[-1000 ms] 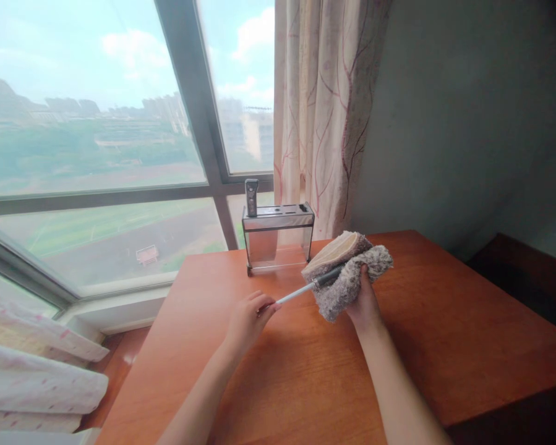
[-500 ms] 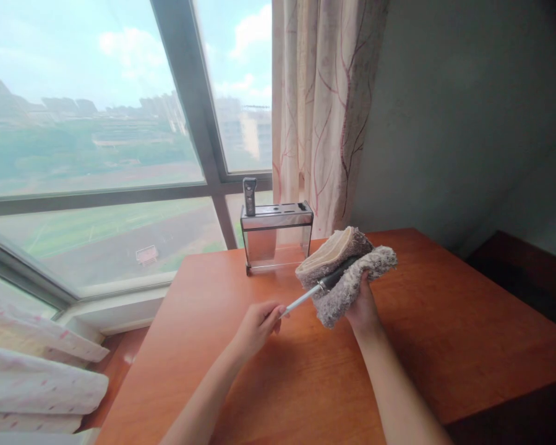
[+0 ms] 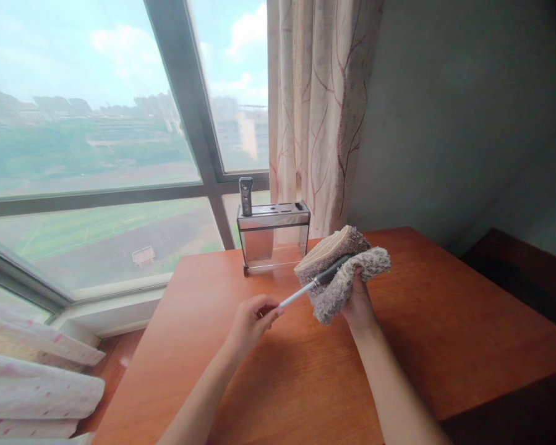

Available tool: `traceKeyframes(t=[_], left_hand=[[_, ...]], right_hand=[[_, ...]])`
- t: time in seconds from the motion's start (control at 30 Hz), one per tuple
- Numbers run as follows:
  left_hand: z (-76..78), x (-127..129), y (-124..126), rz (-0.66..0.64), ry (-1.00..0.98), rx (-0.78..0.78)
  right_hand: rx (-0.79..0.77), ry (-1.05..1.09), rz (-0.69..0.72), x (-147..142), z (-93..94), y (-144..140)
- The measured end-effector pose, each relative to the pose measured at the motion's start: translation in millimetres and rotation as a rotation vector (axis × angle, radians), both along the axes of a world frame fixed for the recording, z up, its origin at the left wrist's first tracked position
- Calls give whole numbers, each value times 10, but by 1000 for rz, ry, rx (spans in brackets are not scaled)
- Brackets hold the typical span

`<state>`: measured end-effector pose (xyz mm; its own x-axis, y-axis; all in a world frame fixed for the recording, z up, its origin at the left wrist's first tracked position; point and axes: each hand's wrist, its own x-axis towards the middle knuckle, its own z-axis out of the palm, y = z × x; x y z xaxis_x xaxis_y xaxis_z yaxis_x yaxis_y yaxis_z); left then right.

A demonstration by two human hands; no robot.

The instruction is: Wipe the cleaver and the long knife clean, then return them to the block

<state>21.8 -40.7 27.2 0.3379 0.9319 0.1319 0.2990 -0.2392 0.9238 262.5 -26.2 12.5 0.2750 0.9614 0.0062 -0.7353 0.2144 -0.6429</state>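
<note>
Over the table I hold a honing steel [image 3: 298, 295], a thin pale rod with a black handle, slanting up to the right. My left hand [image 3: 254, 318] pinches the rod's lower end between thumb and fingers. A thick, fluffy grey cloth [image 3: 336, 299] with a beige inner side is folded around the black handle, part of which shows between the folds. From below, my right hand [image 3: 359, 303] grips the cloth and the handle inside it; most of its fingers are hidden behind the cloth.
A clear-sided knife block [image 3: 274, 238] with a slotted metal top stands at the table's back edge. One dark grey handle [image 3: 245, 196] sticks up from it. The reddish-brown wooden table [image 3: 444, 321] borders a large window, with a patterned curtain [image 3: 321, 111] behind.
My left thumb and fingers have shifted their pinch at the rod's end, with the fingers more arched. The cloth has turned slightly around the handle. The view has moved a little to the right.
</note>
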Motion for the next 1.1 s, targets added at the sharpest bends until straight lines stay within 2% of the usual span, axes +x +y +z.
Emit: traceKeyframes(t=[0.33,0.57,0.67,0.83,0.9,1.1], left_hand=[[-73,-20,8,-36,39,-27],[1,4,-54,-168,48,-186],[14,36,-61,-147,25,-170],[-9,63,-41,-37,-18,-26],[-14,59,-33,-1,-10,-25],[-16,37,-22,-11,-15,-34]], right_hand=[[-5,20,64,-36,46,-48],[-8,-15,101,-82,45,-99],[17,-43,84,-92,74,-86],[43,-43,20,-95,61,-46],[42,-50,-1,-90,38,-37],[47,-64,-24,-71,4,-44]])
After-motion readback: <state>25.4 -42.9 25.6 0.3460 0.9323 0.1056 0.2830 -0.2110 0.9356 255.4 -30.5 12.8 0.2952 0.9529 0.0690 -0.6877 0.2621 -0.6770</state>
